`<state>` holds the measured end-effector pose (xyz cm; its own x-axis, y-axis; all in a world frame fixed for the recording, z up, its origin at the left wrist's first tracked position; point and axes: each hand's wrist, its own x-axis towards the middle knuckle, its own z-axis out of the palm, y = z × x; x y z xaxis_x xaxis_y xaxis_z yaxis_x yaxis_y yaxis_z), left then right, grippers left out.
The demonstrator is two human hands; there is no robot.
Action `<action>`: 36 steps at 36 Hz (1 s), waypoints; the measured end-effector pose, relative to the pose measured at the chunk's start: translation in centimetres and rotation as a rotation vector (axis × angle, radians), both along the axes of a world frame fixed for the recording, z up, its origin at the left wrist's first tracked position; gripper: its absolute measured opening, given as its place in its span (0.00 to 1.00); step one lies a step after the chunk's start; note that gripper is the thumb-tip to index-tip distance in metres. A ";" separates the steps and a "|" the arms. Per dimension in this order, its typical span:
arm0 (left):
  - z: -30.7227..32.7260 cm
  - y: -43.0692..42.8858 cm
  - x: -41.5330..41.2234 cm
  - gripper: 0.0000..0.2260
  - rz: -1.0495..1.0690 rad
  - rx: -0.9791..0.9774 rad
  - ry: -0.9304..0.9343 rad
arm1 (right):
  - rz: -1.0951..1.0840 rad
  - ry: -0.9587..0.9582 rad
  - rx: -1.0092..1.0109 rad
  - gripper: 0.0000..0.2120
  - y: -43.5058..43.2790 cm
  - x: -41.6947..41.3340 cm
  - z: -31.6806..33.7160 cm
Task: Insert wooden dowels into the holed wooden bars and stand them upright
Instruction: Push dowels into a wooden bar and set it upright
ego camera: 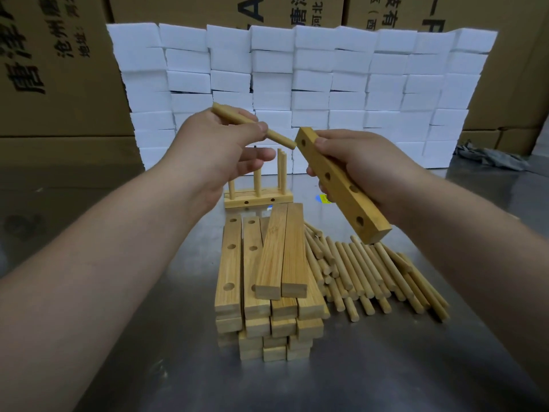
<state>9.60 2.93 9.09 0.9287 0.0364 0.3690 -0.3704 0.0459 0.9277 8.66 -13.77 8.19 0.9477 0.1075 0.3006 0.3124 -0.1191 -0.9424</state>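
Two bare forearms reach in from the lower corners over a dull grey metal tabletop (142, 361). Between them, close in, sits a stack of pale rectangular wooden bars (267, 278), several layers high; the left-hand bars on top show round holes, and two plain-faced bars lie slanted across the top layer. Just to the right of the stack, touching its side, a loose pile of short round wooden dowels (371, 272) lies roughly in a row on the tabletop. Above these, the left hand (225, 150) has its grip closed on a single light wooden dowel (282, 137), pinched between thumb and forefinger, with the remaining fingers loosely extended below. The dowel slopes down to the right, its tip just beside the end hole of a holed wooden bar (344, 188); whether tip and bar touch cannot be told. The right hand (371, 173) has its grip wrapped round this bar, holding it in the air at a slant, holed face toward the left hand. Behind the stack, a finished wooden bar with upright dowels (258, 199) rests on the tabletop. Farther back stands a wall of white foam blocks (297, 84), with brown printed cardboard boxes (59, 69) behind it and a crumpled grey cloth (490, 157) at the right.
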 end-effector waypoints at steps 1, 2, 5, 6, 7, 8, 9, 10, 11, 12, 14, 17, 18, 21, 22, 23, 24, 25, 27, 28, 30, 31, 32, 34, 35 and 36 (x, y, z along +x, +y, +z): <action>0.0 0.0 0.0 0.04 -0.007 -0.011 -0.004 | 0.003 0.002 0.006 0.09 0.0 0.0 0.0; 0.0 0.0 0.0 0.04 -0.009 -0.016 -0.010 | 0.007 0.005 0.014 0.09 0.0 0.0 0.0; -0.2 -0.2 0.0 0.04 -0.006 -0.015 -0.019 | 0.015 0.022 0.045 0.08 0.2 0.0 0.0; -0.2 -0.3 0.0 0.04 -0.006 -0.007 -0.020 | 0.018 0.033 0.060 0.08 0.2 0.1 0.0; -0.3 -0.3 0.0 0.04 -0.003 0.005 -0.023 | 0.018 0.045 0.075 0.09 0.3 0.1 0.0; -0.4 -0.4 0.0 0.04 0.002 0.017 -0.027 | 0.015 0.055 0.087 0.09 0.3 0.1 0.0; -0.4 -0.4 0.0 0.04 0.007 0.024 -0.030 | 0.010 0.061 0.095 0.10 0.3 0.1 0.0; -0.4 -0.4 0.0 0.04 0.014 0.027 -0.030 | 0.005 0.063 0.099 0.10 0.3 0.1 0.0; -0.5 -0.3 0.0 0.04 0.022 0.031 -0.031 | 0.001 0.064 0.101 0.10 0.3 0.1 0.0; -0.5 -0.3 0.0 0.04 0.031 0.045 -0.032 | -0.004 0.065 0.101 0.10 0.3 0.1 0.0; -0.7 -0.3 0.0 0.04 0.044 0.094 -0.038 | -0.014 0.069 0.101 0.09 0.3 0.1 0.0; -0.8 -0.3 0.0 0.04 0.043 0.142 -0.036 | -0.022 0.078 0.106 0.10 0.3 0.2 0.0; -0.7 -0.3 0.0 0.04 0.046 0.158 -0.035 | -0.027 0.079 0.103 0.10 0.3 0.2 0.0; -0.6 0.0 0.0 0.03 0.090 0.261 -0.064 | -0.039 0.077 0.089 0.11 0.3 0.2 -0.1; -0.5 0.1 0.0 0.03 0.116 0.314 -0.087 | -0.043 0.074 0.081 0.11 0.3 0.2 -0.1; -0.5 0.2 -0.1 0.03 0.146 0.375 -0.116 | -0.050 0.069 0.070 0.12 0.3 0.2 -0.1; -0.4 0.3 -0.1 0.03 0.177 0.439 -0.149 | -0.060 0.062 0.056 0.11 0.3 0.2 -0.2; -0.4 0.3 -0.2 0.02 0.207 0.508 -0.184 | -0.070 0.051 0.041 0.11 0.3 0.2 -0.2; -0.4 0.4 -0.3 0.02 0.266 0.657 -0.245 | -0.076 0.027 0.019 0.10 0.3 0.1 -0.1; -0.4 0.3 -0.3 0.02 0.295 0.712 -0.268 | -0.074 0.017 0.011 0.10 0.3 0.1 -0.1; -0.5 0.2 -0.3 0.04 0.328 0.764 -0.303 | -0.074 -0.004 -0.011 0.08 0.3 0.0 0.0; -0.6 0.1 -0.3 0.06 0.337 0.784 -0.324 | -0.080 -0.016 -0.027 0.08 0.3 -0.1 0.0; -0.7 0.1 -0.3 0.08 0.346 0.809 -0.348 | -0.085 -0.026 -0.044 0.08 0.3 -0.1 0.0; -0.9 0.1 -0.2 0.10 0.368 0.885 -0.419 | -0.079 -0.043 -0.065 0.08 0.2 -0.2 0.0; -0.9 0.2 -0.2 0.10 0.380 0.931 -0.467 | -0.071 -0.051 -0.077 0.09 0.2 -0.3 0.0; -1.0 0.3 -0.2 0.10 0.391 0.973 -0.513 | -0.065 -0.059 -0.095 0.10 0.3 -0.3 0.0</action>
